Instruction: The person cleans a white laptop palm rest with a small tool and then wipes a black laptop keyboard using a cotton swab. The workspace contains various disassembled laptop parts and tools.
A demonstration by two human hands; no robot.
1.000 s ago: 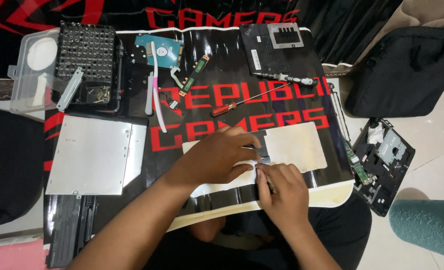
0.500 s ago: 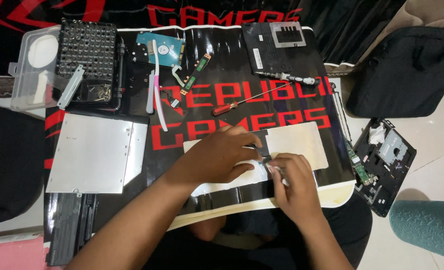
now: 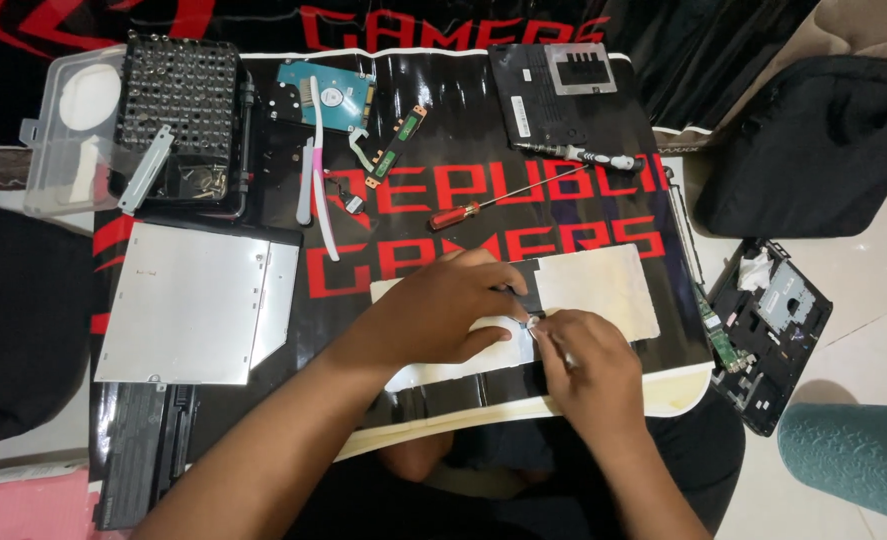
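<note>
A flat, pale foil-covered sheet lies on the black and red mat, long side running left to right. A black strip crosses its middle. Its left part is hidden under the hands.

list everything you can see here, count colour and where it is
flat panel: 1, whitish with dark strip, mat centre, under both hands
mat: 1, black with red lettering, covers the low table
screwdriver: 1, red handle, above the panel
second screwdriver: 1, black and white, upper right
bit set tray: 1, black, upper left
clear lid: 1, transparent, far left
hard drive: 1, teal top centre
optical drive: 1, silver, left
cover plate: 1, black, top right
circuit board: 1, dark, floor right
bag: 1, black, right
left hand: pressing on panel
right hand: pinching a small tool, too small to identify
</note>
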